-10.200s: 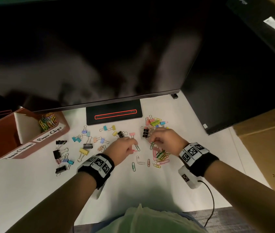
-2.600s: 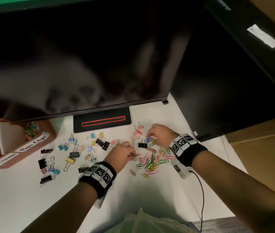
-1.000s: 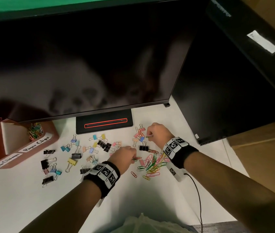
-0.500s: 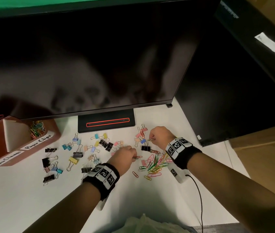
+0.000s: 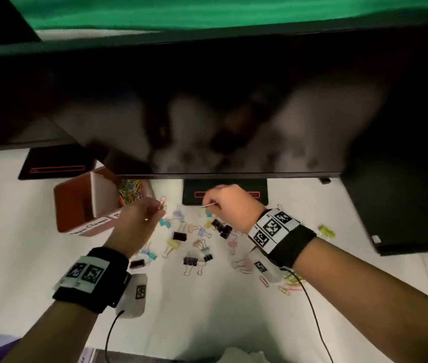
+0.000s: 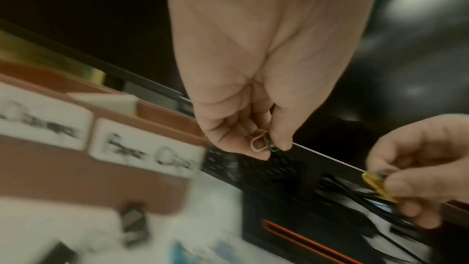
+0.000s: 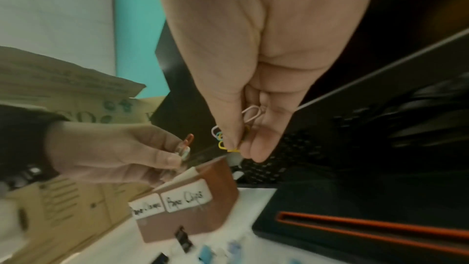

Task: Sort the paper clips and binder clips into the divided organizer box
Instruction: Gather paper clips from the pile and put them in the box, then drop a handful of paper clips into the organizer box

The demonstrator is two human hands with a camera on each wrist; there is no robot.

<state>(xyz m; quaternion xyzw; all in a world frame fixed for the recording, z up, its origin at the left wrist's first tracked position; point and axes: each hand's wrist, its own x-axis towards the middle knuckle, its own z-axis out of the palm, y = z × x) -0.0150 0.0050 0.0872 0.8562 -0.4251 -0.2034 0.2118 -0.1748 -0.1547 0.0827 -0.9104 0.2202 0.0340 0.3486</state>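
The brown divided organizer box stands at the back left, with colourful paper clips in its right compartment, labelled "Paper Clips". My left hand is raised beside the box's right end and pinches a few paper clips. My right hand hovers just to its right and pinches a small bunch of paper clips. Binder clips lie scattered on the white table under both hands. Loose paper clips lie under my right wrist.
A large dark monitor overhangs the back of the table, its black base with a red outline behind my right hand. A second black base sits at the far left. A yellow binder clip lies alone at the right.
Both hands have lifted off the paper clip pile and moved left to the organizer box, each carrying paper clips. The head view has swung left with them.
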